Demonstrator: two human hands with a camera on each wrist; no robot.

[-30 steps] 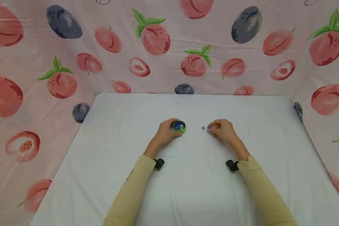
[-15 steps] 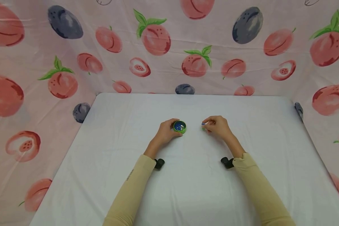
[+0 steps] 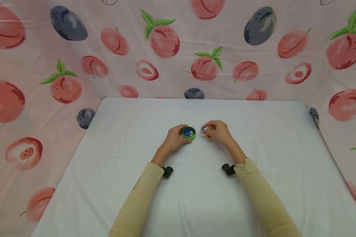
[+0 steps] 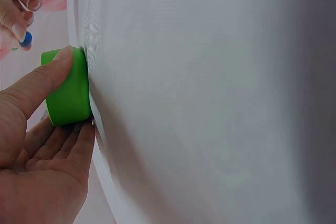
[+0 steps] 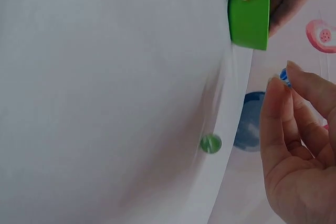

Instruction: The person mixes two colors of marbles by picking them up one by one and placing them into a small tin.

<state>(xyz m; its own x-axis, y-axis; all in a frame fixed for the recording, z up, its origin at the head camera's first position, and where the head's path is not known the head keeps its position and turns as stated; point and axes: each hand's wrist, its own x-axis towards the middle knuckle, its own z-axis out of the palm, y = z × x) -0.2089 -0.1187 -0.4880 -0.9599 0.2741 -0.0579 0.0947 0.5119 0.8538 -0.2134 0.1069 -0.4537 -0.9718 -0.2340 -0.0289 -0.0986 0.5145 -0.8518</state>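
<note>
My left hand (image 3: 175,136) grips a small green cup (image 4: 71,93) by its sides, thumb on one side and fingers round the other. The cup sits upright on the white cloth, and several blue pieces show inside it in the head view. To its right, my right hand (image 3: 219,132) pinches a small blue marble (image 5: 284,76) between thumb and fingertip, a short gap from the cup's rim. A green marble (image 5: 211,144) lies on the cloth beneath the right hand, hidden behind it in the head view.
A white cloth (image 3: 136,141) covers the table. Fruit-printed fabric (image 3: 172,79) hangs along the back and both sides. Dark wrist cameras (image 3: 167,171) stick out at both sleeve cuffs.
My right hand has moved left toward the cup with the blue marble, passing over the green marble and covering it in the head view. The left hand and cup have stayed put.
</note>
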